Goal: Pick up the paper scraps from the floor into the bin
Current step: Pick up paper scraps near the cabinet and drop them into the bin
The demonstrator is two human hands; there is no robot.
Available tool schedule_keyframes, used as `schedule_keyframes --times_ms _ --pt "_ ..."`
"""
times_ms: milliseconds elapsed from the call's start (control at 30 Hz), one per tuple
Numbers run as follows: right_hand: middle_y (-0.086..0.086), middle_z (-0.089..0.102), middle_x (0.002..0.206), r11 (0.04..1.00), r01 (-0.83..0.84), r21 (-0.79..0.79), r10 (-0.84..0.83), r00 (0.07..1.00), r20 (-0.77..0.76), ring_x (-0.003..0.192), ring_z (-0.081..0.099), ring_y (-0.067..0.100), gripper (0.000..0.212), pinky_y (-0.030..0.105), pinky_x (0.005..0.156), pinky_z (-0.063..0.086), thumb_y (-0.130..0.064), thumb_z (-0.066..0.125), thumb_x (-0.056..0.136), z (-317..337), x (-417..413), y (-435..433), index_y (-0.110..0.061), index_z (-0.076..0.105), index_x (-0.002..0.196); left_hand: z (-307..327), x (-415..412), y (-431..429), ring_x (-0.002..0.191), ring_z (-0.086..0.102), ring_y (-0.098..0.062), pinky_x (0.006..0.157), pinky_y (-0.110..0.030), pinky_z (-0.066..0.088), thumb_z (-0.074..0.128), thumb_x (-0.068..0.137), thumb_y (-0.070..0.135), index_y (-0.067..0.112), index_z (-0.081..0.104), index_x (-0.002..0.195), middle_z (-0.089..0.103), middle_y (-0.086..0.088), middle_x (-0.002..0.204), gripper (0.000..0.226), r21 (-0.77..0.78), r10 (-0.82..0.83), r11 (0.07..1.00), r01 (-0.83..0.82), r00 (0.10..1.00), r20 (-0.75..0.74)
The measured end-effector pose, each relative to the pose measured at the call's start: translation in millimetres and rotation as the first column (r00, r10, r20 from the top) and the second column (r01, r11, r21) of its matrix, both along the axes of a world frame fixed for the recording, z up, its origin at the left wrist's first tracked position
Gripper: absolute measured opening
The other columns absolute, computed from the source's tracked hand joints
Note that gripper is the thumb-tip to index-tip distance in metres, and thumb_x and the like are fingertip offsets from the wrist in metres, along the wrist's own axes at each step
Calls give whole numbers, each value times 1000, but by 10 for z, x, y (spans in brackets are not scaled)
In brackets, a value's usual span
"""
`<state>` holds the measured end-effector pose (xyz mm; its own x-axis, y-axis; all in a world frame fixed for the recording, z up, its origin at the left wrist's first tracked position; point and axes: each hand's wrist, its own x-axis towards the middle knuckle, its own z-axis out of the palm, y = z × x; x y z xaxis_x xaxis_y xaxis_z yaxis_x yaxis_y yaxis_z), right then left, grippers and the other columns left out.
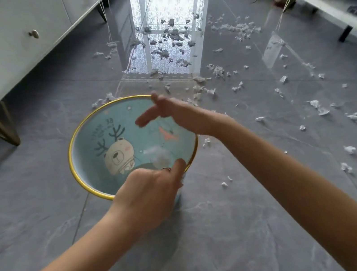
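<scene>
Paper scraps (219,71), white, torn and crumpled, lie across the glossy grey tiled floor (46,228). There are dozens, too many to count, in a loose band running from the bright window reflection towards the near right. They point every which way. One white cabinet on brass legs (4,46) stands to the left.

One round teal bin with a gold rim (70,153) stands upright, mouth up, a cartoon reindeer-bear inside. The right hand (169,113) hovers over its far side, fingers spread and straight, holding nothing. The left hand (144,193) lies over the near rim with the thumb along it. Its fingers are tucked under, so I can't tell whether they grasp. One blurred white paper clump (161,156) shows within the bin's mouth, between the two hands.
</scene>
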<state>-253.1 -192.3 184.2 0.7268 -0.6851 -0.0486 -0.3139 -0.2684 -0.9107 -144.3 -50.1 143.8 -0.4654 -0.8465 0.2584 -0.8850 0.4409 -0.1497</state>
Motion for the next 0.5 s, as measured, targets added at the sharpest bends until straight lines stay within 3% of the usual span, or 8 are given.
schedule_keyframes --times_ms 67,133,167,233,300,367,433,500 --pt "0 70 75 975 192 110 -217 931 295 69 61 5 60 14 71 44 -40 20 96 -75 -222 -54 1 65 86 2 6 -6 32 51 -23 37 -18 20 49 79 23 13 53 83 55 1 48 12 -16 -17 1000 17 1000 -9" --pt "-5 58 55 887 458 65 -449 819 358 50 50 3 39 17 55 42 -28 39 98 -345 -553 -115 -7 55 70 11 20 2 32 51 -23 36 -18 20 54 77 22 12 53 82 54 1 47 11 -18 -43 999 42 999 -7" --pt "-3 51 55 819 572 -55 -541 799 262 49 45 5 32 21 54 38 -27 46 93 -537 -732 -127 -8 52 69 12 29 7 32 51 -23 36 -17 20 62 73 20 11 55 81 54 1 47 14 -12 -54 998 54 999 1" --pt "2 50 62 739 603 -301 -646 761 -62 57 46 13 25 26 61 34 -27 53 91 -969 -1096 -112 -8 53 74 20 33 7 32 51 -23 38 -17 18 74 62 20 10 58 80 54 0 46 26 5 -58 998 58 998 27" --pt "7 59 79 808 479 -343 -589 666 -458 77 57 25 28 29 66 34 -37 50 93 -1348 -1354 -3 -11 54 83 20 30 8 32 51 -23 39 -17 17 78 56 19 10 57 80 55 0 47 33 9 -50 999 50 998 48" --pt "8 63 100 887 338 -315 -449 466 -763 98 60 27 45 33 72 39 -57 43 90 -1663 -1493 151 -13 53 94 -3 26 10 33 52 -24 39 -17 18 78 55 18 10 55 81 56 0 48 36 8 -45 999 45 998 51" --pt "9 60 113 893 218 -393 -447 329 -832 108 58 27 60 36 79 44 -69 40 84 -1901 -1550 278 -13 51 104 -14 25 5 32 51 -24 38 -17 18 78 57 17 10 54 81 56 0 48 35 7 -42 999 41 997 65" --pt "10 56 115 862 135 -488 -504 334 -797 109 57 28 62 37 80 45 -67 41 84 -2052 -1525 379 -12 49 109 -13 27 7 32 51 -24 38 -18 18 78 57 15 10 56 81 56 0 48 32 3 -38 999 38 997 65"
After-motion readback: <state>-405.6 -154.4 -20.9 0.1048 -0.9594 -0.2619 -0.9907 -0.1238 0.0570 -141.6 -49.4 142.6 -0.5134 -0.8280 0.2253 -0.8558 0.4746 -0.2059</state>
